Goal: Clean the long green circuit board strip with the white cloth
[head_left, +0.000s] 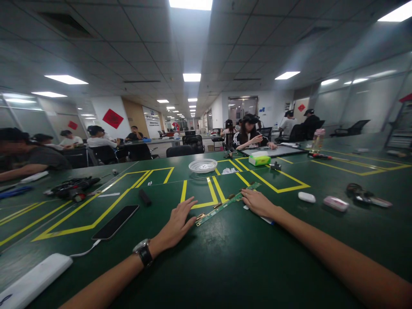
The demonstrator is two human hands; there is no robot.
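A long, narrow green circuit board point(222, 207) with gold-coloured parts lies slantwise in front of me. My left hand point(175, 221) is beside its near left end, fingers stretched out and apart, with the thumb close to the board's tip; whether it touches is unclear. At the board's far right part, my right hand point(258, 203) has its fingers together on the edge, closed on the strip. Its thumb is mostly hidden. Under that hand, a small white and blue item point(267, 220) shows in part.
Left lie a black phone point(116, 222), a white power bank point(35, 281) on a cable, a black block point(144, 198) and a dark tool point(72, 188). Ahead stand a white basket point(202, 166) and a tissue pack point(259, 159). Right are a white case point(306, 197) and pink case point(335, 204).
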